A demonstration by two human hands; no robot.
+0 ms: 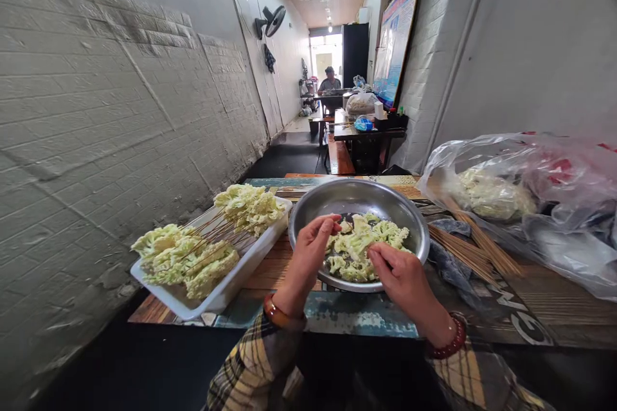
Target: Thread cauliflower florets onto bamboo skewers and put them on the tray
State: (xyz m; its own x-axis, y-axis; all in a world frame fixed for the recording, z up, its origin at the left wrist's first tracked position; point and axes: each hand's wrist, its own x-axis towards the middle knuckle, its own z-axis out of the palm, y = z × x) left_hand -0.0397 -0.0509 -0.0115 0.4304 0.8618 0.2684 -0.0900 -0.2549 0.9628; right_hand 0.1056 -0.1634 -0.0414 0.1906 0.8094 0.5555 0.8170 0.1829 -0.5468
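Note:
A steel bowl (pixel 308 212) of pale green cauliflower pieces (pixel 359 245) sits on the table in front of me. My left hand (pixel 308 257) reaches over the bowl's near rim with its fingertips pinched together at the florets; what it pinches is too small to name. My right hand (pixel 402 276) hovers over the bowl's near right side, fingers curled toward the cauliflower and touching it. Both wrists wear bead bracelets above plaid sleeves.
A white tray (pixel 222 298) to the left holds several skewered cauliflower pieces. Loose bamboo skewers (pixel 470 250) lie right of the bowl, beside a plastic bag (pixel 530 192) of cauliflower. A brick wall runs along the left. A person sits at a far table (pixel 330 80).

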